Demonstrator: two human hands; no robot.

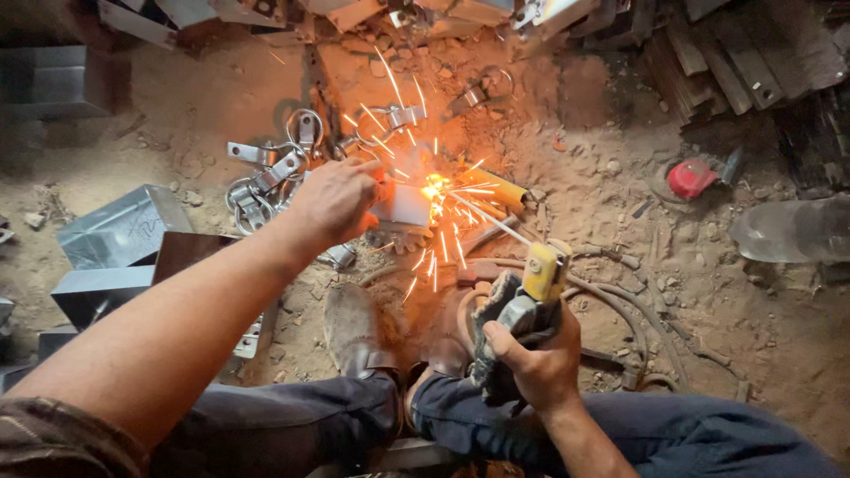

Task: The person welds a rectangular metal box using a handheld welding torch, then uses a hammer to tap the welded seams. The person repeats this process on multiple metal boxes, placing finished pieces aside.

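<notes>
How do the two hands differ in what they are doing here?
The left hand reaches far forward with the arm stretched out, pressing down on a small metal piece beside the sparks; the right hand stays close to the knees. The left lies flat on top; the right is closed in a grip round the electrode holder. Both are bare.

Scene dim overall, warm orange cast. Main light: weld arc (433, 187) at centre, blown out to white-yellow, glare hiding detail just around it. Sparks (440, 248) streak outward from arc as bright lines. Left hand (336, 200) beside arc lit on arc-facing edge, back of hand darker. Dirt floor (620, 142) near arc glows orange, falls off to brown farther out. Corners far from arc nearly black. Metal boxes (119, 230) left of arc dull grey, soft sheen. Wide-angle bend at edges; forearm nearest camera slightly soft.
</notes>
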